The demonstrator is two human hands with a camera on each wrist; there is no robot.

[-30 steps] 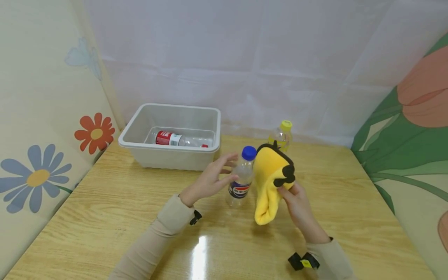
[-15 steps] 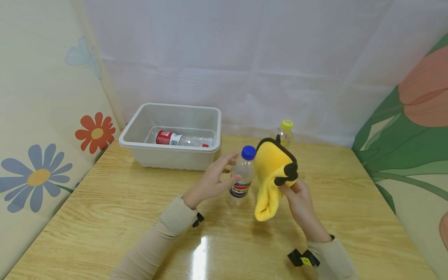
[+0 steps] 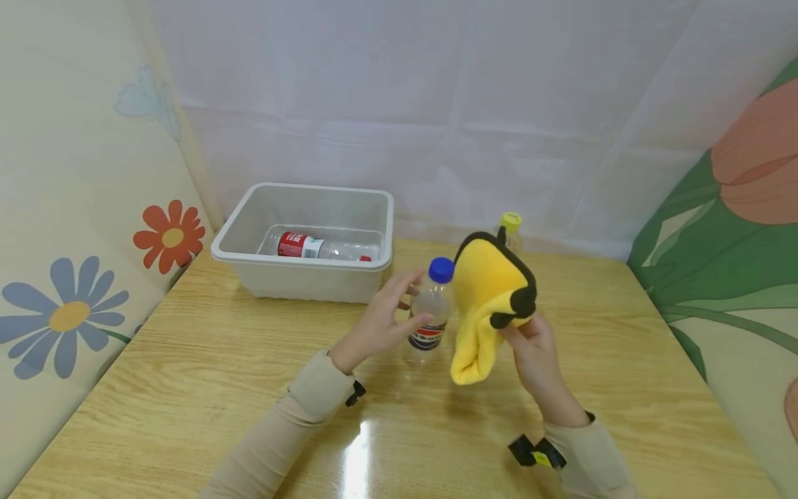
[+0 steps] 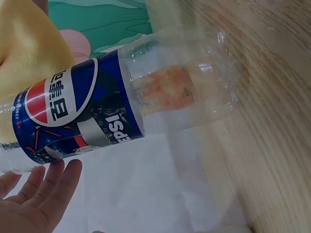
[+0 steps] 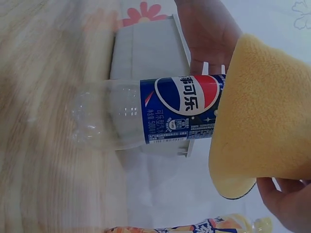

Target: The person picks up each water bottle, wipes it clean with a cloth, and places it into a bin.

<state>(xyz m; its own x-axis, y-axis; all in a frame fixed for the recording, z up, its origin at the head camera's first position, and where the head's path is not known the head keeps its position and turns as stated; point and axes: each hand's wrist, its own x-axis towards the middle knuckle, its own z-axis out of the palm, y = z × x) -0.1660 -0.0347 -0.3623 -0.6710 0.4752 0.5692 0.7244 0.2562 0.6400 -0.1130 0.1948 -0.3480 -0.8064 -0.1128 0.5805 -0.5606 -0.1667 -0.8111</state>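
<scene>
A clear plastic bottle (image 3: 428, 312) with a blue cap and a Pepsi label stands in front of me. My left hand (image 3: 377, 329) is at its left side, thumb toward the front and fingers toward the back. In the left wrist view, the fairly straight fingers (image 4: 56, 187) reach the label's edge; whether they press on it is hard to tell. My right hand (image 3: 533, 353) holds a yellow cloth (image 3: 489, 277) with dark trim, close to the bottle's right side. In the right wrist view, the cloth hides the bottle's upper part.
A grey-white plastic bin (image 3: 324, 281) at the back left holds a red-labelled bottle (image 3: 302, 246) lying on its side. Behind the cloth stands a bottle with a yellow cap (image 3: 510, 222), mostly hidden. White cloth hangs at the back of the wooden table (image 3: 218, 374).
The yellow cloth in my right hand has moved slightly upward and now hides more of the yellow-capped bottle. My left hand has shifted slightly right. The Pepsi label looks turned slightly.
</scene>
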